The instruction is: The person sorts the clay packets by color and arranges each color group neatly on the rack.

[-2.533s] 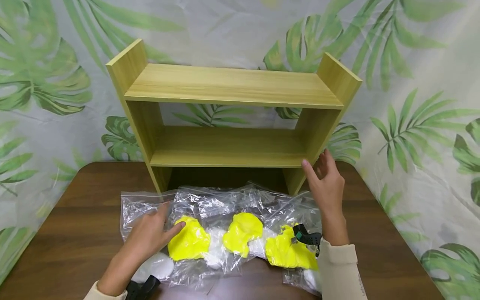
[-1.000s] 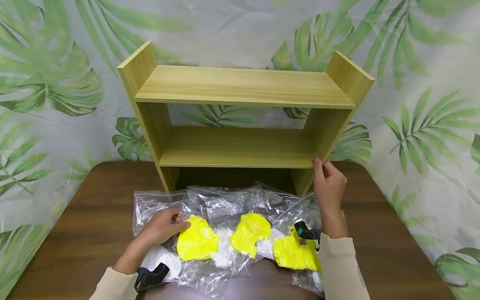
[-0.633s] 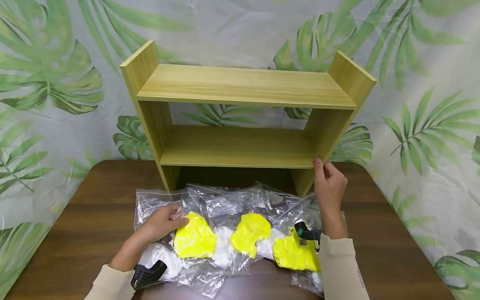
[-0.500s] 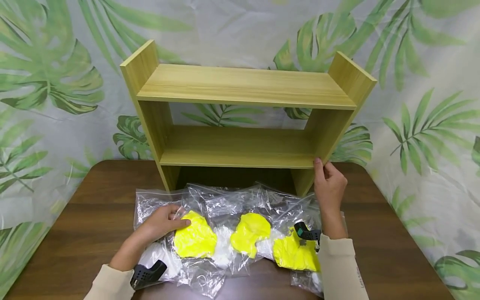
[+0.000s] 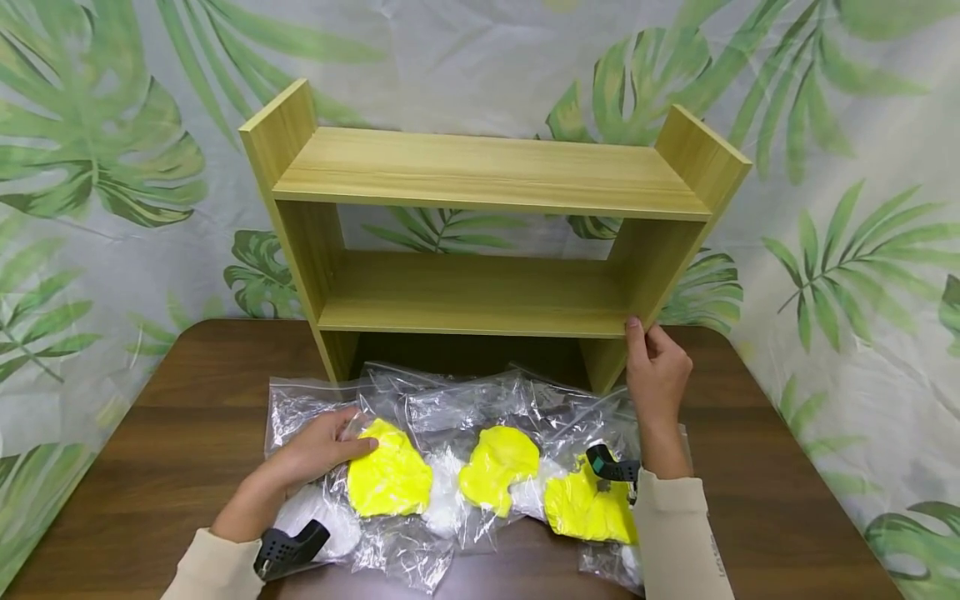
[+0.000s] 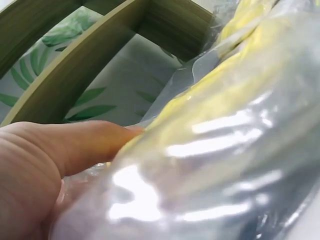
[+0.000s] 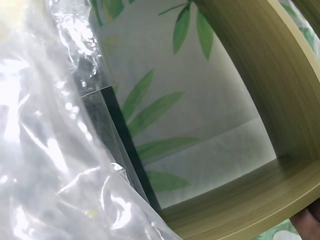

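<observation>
My left hand [image 5: 318,446] pinches the leftmost clear zip bag [image 5: 405,554], thumb on its upper left side beside a flattened yellow clay-like lump [image 5: 390,475]. Close up in the left wrist view, the thumb [image 6: 95,142] presses against the shiny plastic; the other fingers are mostly hidden. My right hand [image 5: 662,375] grips the right side panel of a two-board wooden shelf [image 5: 480,171], thumb on the front edge near the middle board. Only fingertips [image 7: 309,222] show at the panel in the right wrist view.
More clear bags lie in a row before the shelf, holding yellow lumps [image 5: 498,467] and white lumps [image 5: 446,492]. They overlap one another and reach the shelf's foot. A leaf-print cloth [image 5: 847,150] hangs behind the brown table [image 5: 172,467].
Since the earliest frame, my right hand has gone from loosely spread beside the panel to gripping it, and my left fingers have closed on the bag. Over the last half second both hands are nearly still.
</observation>
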The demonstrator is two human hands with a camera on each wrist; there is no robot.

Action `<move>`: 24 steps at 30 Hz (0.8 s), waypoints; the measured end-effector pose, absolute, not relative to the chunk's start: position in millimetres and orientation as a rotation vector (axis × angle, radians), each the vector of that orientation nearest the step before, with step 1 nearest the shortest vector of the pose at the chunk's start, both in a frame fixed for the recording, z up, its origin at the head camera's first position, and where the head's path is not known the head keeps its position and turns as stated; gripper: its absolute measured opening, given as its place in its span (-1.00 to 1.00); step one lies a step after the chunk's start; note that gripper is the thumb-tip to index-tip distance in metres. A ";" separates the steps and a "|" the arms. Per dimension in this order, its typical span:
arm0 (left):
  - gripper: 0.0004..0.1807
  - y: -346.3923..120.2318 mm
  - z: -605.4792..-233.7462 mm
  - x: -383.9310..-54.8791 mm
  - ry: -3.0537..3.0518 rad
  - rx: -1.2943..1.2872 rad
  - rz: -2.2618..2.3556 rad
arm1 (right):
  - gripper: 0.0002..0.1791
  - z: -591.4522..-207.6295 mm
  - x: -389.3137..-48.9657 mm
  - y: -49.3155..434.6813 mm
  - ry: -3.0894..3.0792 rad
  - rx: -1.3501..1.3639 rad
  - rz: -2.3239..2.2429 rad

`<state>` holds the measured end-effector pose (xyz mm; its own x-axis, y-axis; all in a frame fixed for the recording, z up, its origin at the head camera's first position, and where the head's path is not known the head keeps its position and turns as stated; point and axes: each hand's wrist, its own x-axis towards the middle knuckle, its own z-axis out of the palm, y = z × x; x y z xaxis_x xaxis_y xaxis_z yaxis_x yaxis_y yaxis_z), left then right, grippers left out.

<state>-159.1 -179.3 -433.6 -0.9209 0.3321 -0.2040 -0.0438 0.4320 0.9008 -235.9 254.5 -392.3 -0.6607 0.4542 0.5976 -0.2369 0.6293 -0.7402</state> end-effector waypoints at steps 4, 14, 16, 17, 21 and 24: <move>-0.33 -181.6 -429.4 -158.5 2.303 0.250 1.488 | -0.57 -392.4 -236.3 253.9 -2.029 -0.162 1.080; -0.42 -190.7 -415.7 -157.6 2.336 0.292 1.551 | -0.57 -393.1 -236.6 253.5 -2.017 -0.145 1.087; -0.43 -192.3 -412.2 -157.3 2.331 0.309 1.568 | -0.57 -393.1 -236.8 253.5 -2.016 -0.142 1.089; -0.43 -193.2 -411.0 -157.2 2.320 0.316 1.581 | -0.57 -393.0 -236.8 253.6 -2.015 -0.139 1.091; -0.44 -196.2 -406.4 -156.5 2.293 0.361 1.635 | -0.57 -392.9 -236.5 253.8 -2.012 -0.140 1.090; -0.42 -197.7 -402.8 -155.7 2.304 0.366 1.655 | -0.56 -392.7 -236.3 253.8 -2.011 -0.138 1.083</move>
